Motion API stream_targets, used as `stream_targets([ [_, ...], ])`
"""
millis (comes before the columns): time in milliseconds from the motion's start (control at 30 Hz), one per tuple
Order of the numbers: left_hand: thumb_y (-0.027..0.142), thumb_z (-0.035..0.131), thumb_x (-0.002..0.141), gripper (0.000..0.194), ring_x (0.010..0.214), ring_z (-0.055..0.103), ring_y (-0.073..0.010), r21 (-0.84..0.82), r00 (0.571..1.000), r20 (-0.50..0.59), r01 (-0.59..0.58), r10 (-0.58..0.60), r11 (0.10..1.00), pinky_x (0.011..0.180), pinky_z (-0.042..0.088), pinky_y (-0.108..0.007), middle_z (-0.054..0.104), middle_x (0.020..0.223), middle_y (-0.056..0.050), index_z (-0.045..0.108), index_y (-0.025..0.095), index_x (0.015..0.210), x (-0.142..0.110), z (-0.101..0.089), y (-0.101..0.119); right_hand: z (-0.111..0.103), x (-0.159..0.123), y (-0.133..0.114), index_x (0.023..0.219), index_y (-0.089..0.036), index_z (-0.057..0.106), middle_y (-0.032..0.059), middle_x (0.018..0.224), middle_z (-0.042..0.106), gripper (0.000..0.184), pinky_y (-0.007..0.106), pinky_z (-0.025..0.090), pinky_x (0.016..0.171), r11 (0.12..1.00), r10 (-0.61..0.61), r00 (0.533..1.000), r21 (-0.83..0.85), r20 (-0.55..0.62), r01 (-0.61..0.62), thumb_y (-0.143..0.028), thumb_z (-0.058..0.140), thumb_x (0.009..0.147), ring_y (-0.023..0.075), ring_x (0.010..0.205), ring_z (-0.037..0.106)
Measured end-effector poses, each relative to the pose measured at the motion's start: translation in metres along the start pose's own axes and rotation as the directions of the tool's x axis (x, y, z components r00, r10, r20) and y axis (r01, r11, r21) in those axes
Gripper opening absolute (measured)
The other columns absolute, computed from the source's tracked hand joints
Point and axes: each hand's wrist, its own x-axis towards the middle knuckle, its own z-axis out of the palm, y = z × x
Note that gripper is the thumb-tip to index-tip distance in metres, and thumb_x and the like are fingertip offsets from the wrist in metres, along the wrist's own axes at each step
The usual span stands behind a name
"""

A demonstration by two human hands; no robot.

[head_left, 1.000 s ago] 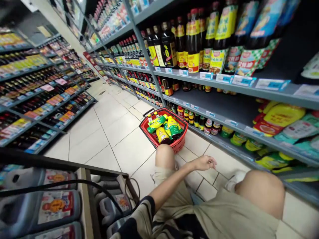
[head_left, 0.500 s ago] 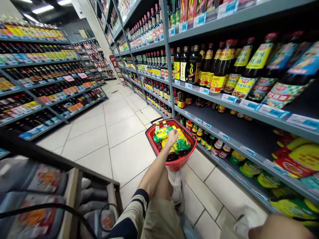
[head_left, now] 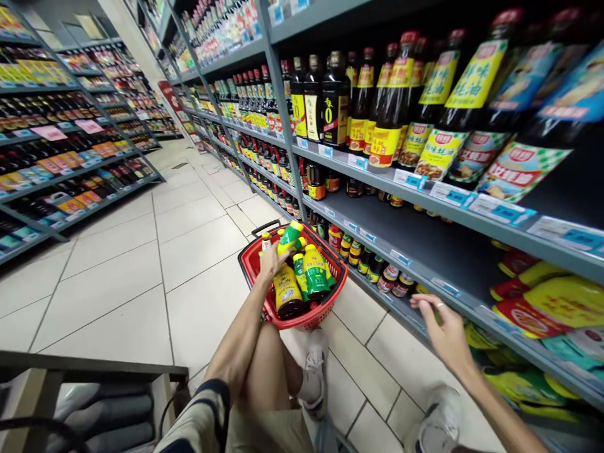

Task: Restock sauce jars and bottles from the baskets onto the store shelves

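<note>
My left hand [head_left: 270, 263] is closed around a green bottle [head_left: 290, 235] with a yellow cap, tilted over the far side of the red shopping basket [head_left: 325, 310]. In the basket, a yellow-labelled dark bottle [head_left: 287, 290] and a green-and-yellow bottle [head_left: 316, 274] lean side by side among several others. My right hand [head_left: 443, 330], with a ring on one finger, hangs in the air in front of the lower shelves. Its fingers are loosely bent and apart, with nothing in them.
Along my right runs a grey shelf rack [head_left: 377, 176] with dark sauce bottles [head_left: 335, 100], jars and yellow bags [head_left: 557, 302]. A wooden-framed stand [head_left: 94, 365] holding grey containers is at my lower left. Tiled floor [head_left: 198, 321] lies between it and another rack [head_left: 85, 189].
The view has turned to the right. My left hand now raises the green bottle above the other bottles, and my right hand has come into view by the shelf.
</note>
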Motion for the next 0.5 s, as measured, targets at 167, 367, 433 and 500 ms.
stream_targets([
  [167, 0.078, 0.027, 0.105, 0.088, 0.107, 0.076, -0.0303, -0.584, 0.992, -0.025, -0.112, 0.120, 0.804, 0.099, 0.061, -0.049, 0.080, 0.121, -0.016, 0.062, 0.011, 0.150, -0.010, -0.010, 0.079, 0.031, 0.033, -0.013, 0.115, -0.025, 0.078, 0.0095, 0.116, 0.082, 0.041, 0.042, 0.057, 0.102, 0.968, 0.080, 0.985, 0.224, 0.156, -0.114, -0.061, 0.063, 0.105, 0.0255, 0.103, 0.077],
  [367, 0.095, 0.033, 0.094, 0.099, 0.103, 0.079, -0.0349, -0.876, 0.838, 0.480, 0.445, 0.259, 0.185, 0.090, 0.067, -0.053, 0.081, 0.109, -0.016, 0.068, 0.013, 0.137, -0.086, 0.052, 0.199, 0.060, 0.053, -0.020, 0.123, -0.021, 0.074, 0.0130, 0.124, 0.080, 0.058, 0.038, 0.062, 0.093, 0.705, 0.299, 0.935, 0.617, 0.188, -0.350, -0.073, 0.067, 0.097, 0.0247, 0.104, 0.079],
  [433, 0.098, 0.035, 0.090, 0.100, 0.094, 0.080, -0.0336, -0.742, 0.656, 0.661, 0.643, 0.365, 0.187, 0.082, 0.068, -0.049, 0.080, 0.099, -0.016, 0.073, 0.013, 0.126, -0.117, 0.081, 0.226, 0.065, 0.045, -0.015, 0.124, -0.023, 0.073, 0.0095, 0.115, 0.082, 0.063, 0.035, 0.064, 0.088, 0.628, 0.361, 0.913, 0.674, 0.190, -0.388, -0.077, 0.070, 0.093, 0.0226, 0.098, 0.079],
  [500, 0.098, 0.035, 0.090, 0.098, 0.085, 0.079, -0.0316, -0.613, 0.490, 0.764, 0.754, 0.420, 0.236, 0.077, 0.068, -0.046, 0.079, 0.088, -0.015, 0.075, 0.013, 0.116, -0.147, 0.110, 0.244, 0.063, 0.038, -0.011, 0.114, -0.023, 0.072, 0.0019, 0.082, 0.076, 0.068, 0.030, 0.062, 0.069, 0.554, 0.426, 0.878, 0.704, 0.220, -0.445, -0.086, 0.069, 0.088, 0.0179, 0.072, 0.073],
])
